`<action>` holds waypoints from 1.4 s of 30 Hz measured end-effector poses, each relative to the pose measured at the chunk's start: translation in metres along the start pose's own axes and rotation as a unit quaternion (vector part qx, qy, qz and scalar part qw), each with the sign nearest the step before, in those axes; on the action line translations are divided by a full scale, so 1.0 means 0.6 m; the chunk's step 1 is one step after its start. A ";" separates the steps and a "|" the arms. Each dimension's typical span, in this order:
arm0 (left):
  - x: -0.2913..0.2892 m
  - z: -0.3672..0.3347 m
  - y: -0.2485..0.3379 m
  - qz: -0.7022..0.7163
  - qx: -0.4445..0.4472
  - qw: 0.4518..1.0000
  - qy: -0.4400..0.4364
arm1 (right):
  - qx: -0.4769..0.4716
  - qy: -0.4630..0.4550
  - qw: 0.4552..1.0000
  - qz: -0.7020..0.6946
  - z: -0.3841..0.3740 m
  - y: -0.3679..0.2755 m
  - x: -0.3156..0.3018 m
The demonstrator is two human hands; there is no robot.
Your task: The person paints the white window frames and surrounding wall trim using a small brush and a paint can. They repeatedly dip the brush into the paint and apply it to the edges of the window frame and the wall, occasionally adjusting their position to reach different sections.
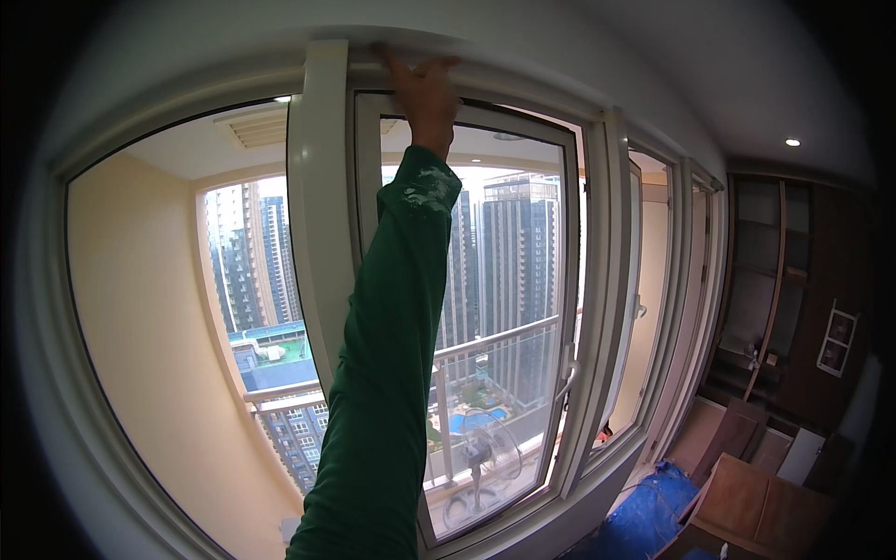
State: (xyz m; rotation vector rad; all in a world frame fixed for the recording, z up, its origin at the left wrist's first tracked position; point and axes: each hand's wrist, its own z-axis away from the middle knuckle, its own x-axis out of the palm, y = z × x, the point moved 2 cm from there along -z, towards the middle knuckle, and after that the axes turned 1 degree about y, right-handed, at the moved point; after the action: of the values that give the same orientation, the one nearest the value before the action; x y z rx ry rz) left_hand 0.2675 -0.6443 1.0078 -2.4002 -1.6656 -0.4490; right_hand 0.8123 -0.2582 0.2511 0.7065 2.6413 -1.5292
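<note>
My left hand (425, 93) is raised high against the white wall (523, 42) just above the top of the window frame. Its fingers are spread, one reaching up and left, another pointing right; no object shows in it. The fingertips appear to touch the wall, and part of the hand is blurred. White smears mark the cuff of my green sleeve (387, 373). Behind the arm, a light-framed window sash (571, 252) with a handle (569, 369) stands tilted out of line with its frame. A pale upright post (327, 187) runs left of the hand. My right hand is out of view.
A fixed glass pane fills the left, with a balcony railing (499, 341) and a standing fan (481, 457) beyond the glass. At right are a dark shelf unit (756, 243), brown panels (756, 499) and a blue sheet (653, 509) on the floor.
</note>
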 end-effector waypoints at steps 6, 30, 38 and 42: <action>0.017 0.021 0.000 -0.026 -0.029 0.999 -0.035 | -0.046 -0.003 0.999 0.002 -0.001 -0.015 -0.008; 0.030 0.006 -0.030 -0.015 0.014 1.000 -0.012 | 0.003 -0.001 1.000 0.002 0.027 0.022 -0.017; 0.015 0.014 -0.053 -0.154 0.084 0.983 -0.061 | 0.035 0.005 0.999 -0.010 0.029 0.026 -0.011; 0.008 0.038 0.011 -0.139 0.149 0.978 0.033 | 0.012 0.021 0.999 -0.033 0.026 0.010 -0.011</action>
State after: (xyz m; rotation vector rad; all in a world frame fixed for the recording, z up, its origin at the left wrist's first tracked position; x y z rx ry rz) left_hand 0.2783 -0.6348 0.9882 -1.9317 -1.8943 -0.2894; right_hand 0.8173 -0.2709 0.2395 0.6670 2.7068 -1.5803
